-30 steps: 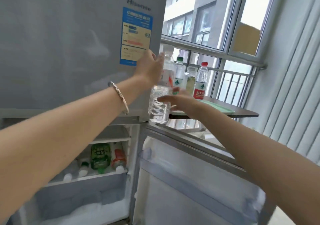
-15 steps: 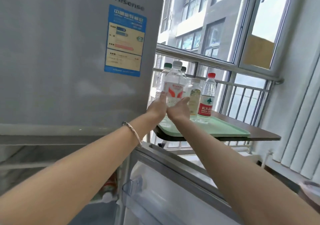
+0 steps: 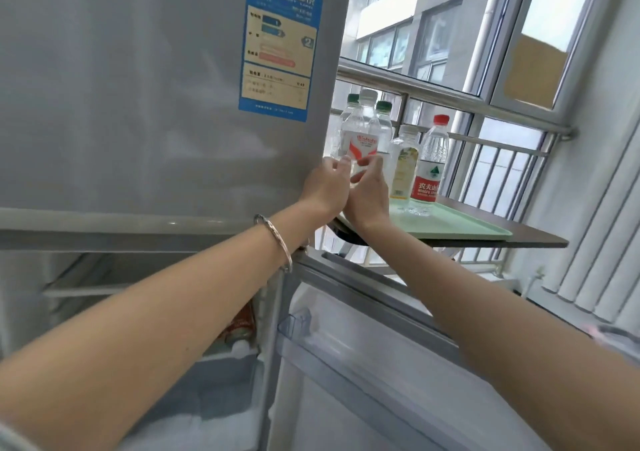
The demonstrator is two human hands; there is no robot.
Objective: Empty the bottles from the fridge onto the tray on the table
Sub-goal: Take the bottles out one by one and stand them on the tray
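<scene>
A clear water bottle [image 3: 360,145] with a white cap and a red-and-white label stands at the left end of the pale green tray [image 3: 460,223]. My left hand [image 3: 327,187] and my right hand [image 3: 369,190] cup its lower part from either side, fingers curled on it. Behind it are two green-capped bottles [image 3: 383,118]. To its right stand a yellow-labelled bottle [image 3: 403,166] and a red-capped bottle [image 3: 429,166]. In the fridge's [image 3: 138,104] open lower compartment, a red-labelled bottle [image 3: 240,326] lies mostly hidden behind my left forearm.
The tray lies on a dark table [image 3: 533,239] by the railed window. The fridge's lower door [image 3: 363,364] stands open below my arms, its clear shelf sticking out. The shut upper door with a blue sticker is close on the left.
The bottle went from mid-air beside the fridge onto the tray's left end. Both hands slid down to its base, and my view moved closer to the table.
</scene>
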